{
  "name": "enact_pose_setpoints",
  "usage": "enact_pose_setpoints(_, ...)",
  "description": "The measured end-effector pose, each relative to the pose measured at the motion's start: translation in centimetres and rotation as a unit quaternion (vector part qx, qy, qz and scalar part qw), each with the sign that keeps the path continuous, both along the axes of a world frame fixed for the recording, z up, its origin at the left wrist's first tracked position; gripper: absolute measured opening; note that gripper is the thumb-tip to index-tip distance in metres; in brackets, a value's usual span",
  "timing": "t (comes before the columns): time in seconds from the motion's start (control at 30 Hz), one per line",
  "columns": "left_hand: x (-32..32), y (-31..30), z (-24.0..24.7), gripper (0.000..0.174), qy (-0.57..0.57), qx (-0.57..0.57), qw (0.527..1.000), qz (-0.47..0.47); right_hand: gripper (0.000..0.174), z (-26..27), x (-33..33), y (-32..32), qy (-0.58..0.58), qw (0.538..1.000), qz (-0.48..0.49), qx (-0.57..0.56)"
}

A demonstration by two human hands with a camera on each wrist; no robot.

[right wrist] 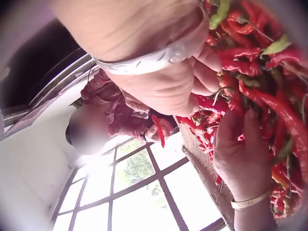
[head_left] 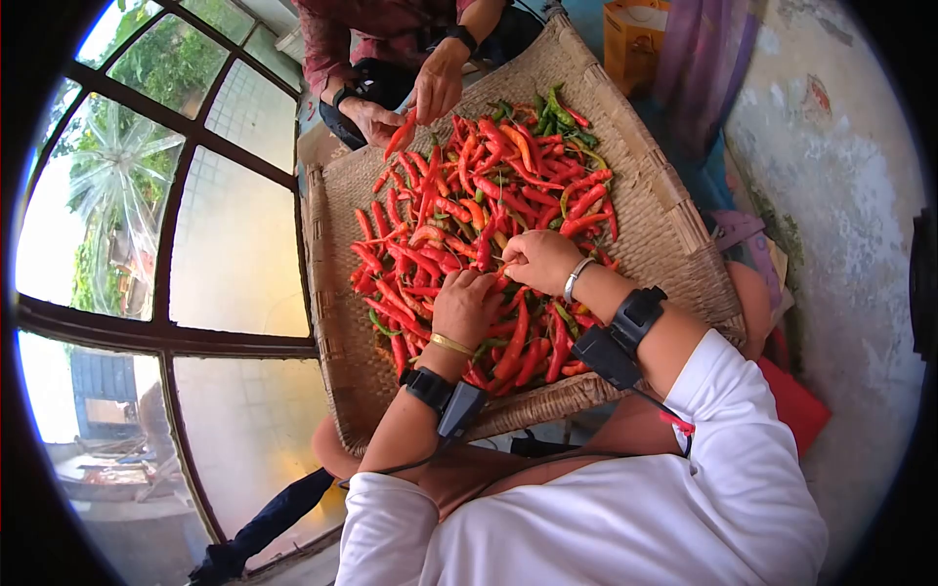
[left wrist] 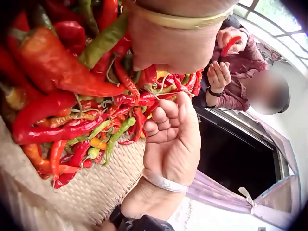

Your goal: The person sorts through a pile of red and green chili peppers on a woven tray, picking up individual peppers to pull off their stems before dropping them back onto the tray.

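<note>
Red peppers point(head_left: 508, 195) are heaped on a woven tray point(head_left: 645, 166), with some green and orange ones among them. Low over the pile, my left hand point(head_left: 464, 311) has its thumb and finger round a red pepper point(right wrist: 235, 103). My right hand point(head_left: 539, 262) is just beside it, fingertips together at a thin stem point(right wrist: 219, 89) by that pepper. In the left wrist view the right hand point(left wrist: 171, 137) shows curled fingers and a raised thumb, and the pepper's far end is hidden.
Across the tray, another person's hands point(head_left: 437, 86) hold a red pepper point(head_left: 401, 135). A barred window point(head_left: 234, 234) lies along the left, a wall point(head_left: 840, 146) on the right. An orange bag point(head_left: 633, 44) stands beyond the tray.
</note>
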State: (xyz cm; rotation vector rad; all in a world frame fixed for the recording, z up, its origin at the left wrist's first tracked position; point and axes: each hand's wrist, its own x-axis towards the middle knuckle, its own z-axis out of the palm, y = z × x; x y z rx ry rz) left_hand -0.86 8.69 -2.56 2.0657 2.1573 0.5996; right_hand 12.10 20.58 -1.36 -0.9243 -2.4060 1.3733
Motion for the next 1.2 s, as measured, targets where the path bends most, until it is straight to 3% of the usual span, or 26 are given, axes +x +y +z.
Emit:
enact_pose_setpoints(0.03,-0.1,0.0,0.0,0.026,-0.004,0.017,1.000,-0.010,0.023,-0.2,0.0,0.0,-0.028,0.998,0.022,0.045)
enact_pose_setpoints(0.1,-0.2,0.0,0.3,0.026,-0.046,0.027,0.999,-0.004,0.025,-0.6,-0.1,0.0,-0.031,0.999,0.028,0.016)
enact_pose_setpoints(0.27,-0.2,-0.3,0.2,0.024,-0.156,0.064,0.986,-0.001,0.029,-0.1,-0.2,-0.5,0.095,0.994,0.052,-0.002)
enact_pose_setpoints(0.3,-0.2,-0.3,0.3,0.022,-0.221,0.049,0.974,0.008,0.029,-0.1,-0.3,-0.5,0.094,0.994,0.052,-0.002)
enact_pose_setpoints(0.37,-0.2,-0.3,0.5,0.021,-0.285,0.031,0.958,0.015,0.023,-0.1,-0.3,-0.5,0.154,0.980,0.021,-0.127)
enact_pose_setpoints(0.4,-0.3,-0.2,0.8,0.022,-0.325,0.013,0.946,0.016,0.023,0.4,-0.2,-0.6,0.153,0.980,0.020,-0.128)
enact_pose_setpoints(0.47,-0.6,-0.4,0.7,0.022,-0.364,-0.006,0.931,0.017,0.018,1.9,0.1,-0.6,0.165,0.920,-0.036,-0.355)
enact_pose_setpoints(0.7,-1.3,-0.7,1.2,0.025,-0.453,-0.041,0.888,0.063,0.020,0.5,0.0,0.2,0.250,0.850,-0.165,-0.434)
enact_pose_setpoints(0.83,-2.1,-0.7,1.6,0.021,-0.520,-0.080,0.847,0.072,0.021,1.0,0.0,0.2,0.229,0.856,-0.184,-0.426)
enact_pose_setpoints(0.93,-3.4,-0.8,1.9,0.019,-0.517,-0.067,0.848,0.094,0.025,1.0,-0.1,0.4,0.235,0.866,-0.231,-0.377)
enact_pose_setpoints(1.0,-4.2,-0.6,2.8,0.018,-0.510,-0.041,0.852,0.115,0.029,0.6,-0.1,0.8,0.148,0.926,-0.192,-0.290)
enact_pose_setpoints(1.03,-4.6,-0.3,3.3,0.018,-0.510,-0.042,0.852,0.114,0.029,0.0,-0.2,0.8,0.149,0.926,-0.193,-0.290)
enact_pose_setpoints(1.1,-5.9,0.7,4.1,0.018,-0.507,0.002,0.854,0.115,0.030,-1.1,-0.4,0.8,0.051,0.988,-0.078,-0.119)
enact_pose_setpoints(1.2,-7.9,3.1,5.3,0.026,-0.505,0.069,0.853,0.113,0.031,0.5,0.0,-0.2,-0.039,0.999,-0.012,-0.022)
